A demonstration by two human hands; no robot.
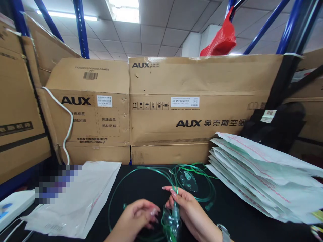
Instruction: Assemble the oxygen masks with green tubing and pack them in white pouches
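Observation:
My right hand pinches clear green oxygen tubing between thumb and fingers. Just below that grip is a clear green oxygen mask, partly cut off by the lower edge. To its left, my left hand is apart from the mask, with loosely curled fingers and nothing visible in them. A loop of the tubing runs around behind the left hand over the black table. Behind my right hand lies a second clear mask with coiled green tubing and a bright green strap.
White pouches are stacked on the right. More white packaging lies at the left, beside a white device with cables. Large cardboard boxes wall off the back of the black table.

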